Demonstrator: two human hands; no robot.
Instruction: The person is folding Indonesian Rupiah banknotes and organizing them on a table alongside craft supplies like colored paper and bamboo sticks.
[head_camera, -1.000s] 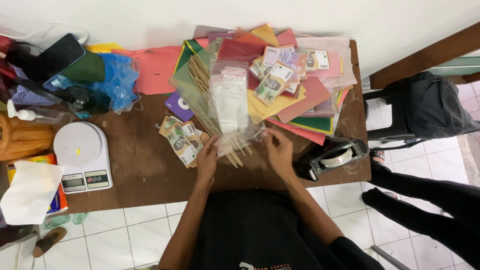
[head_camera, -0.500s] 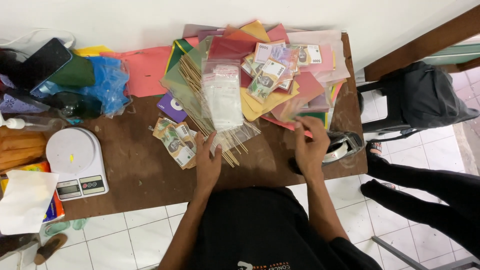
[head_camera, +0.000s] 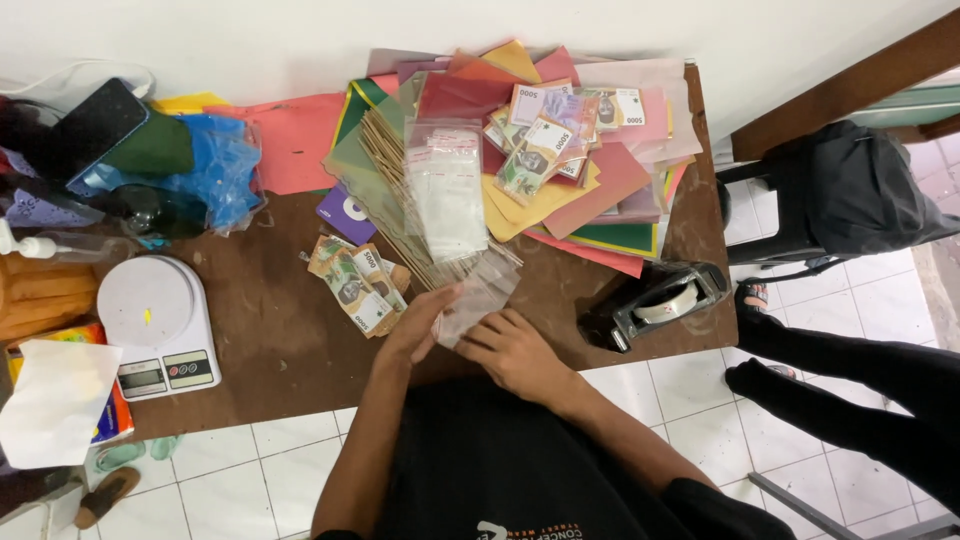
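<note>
Both hands meet at the near edge of the brown table (head_camera: 270, 350), just in front of the bundle of thin wooden sticks (head_camera: 400, 205). The left hand (head_camera: 420, 325) and right hand (head_camera: 515, 350) each have fingers pinched on one small clear plastic bag (head_camera: 480, 295). A fan of banknotes (head_camera: 355, 285) lies just left of the bag, a tape dispenser (head_camera: 660, 300) to its right
</note>
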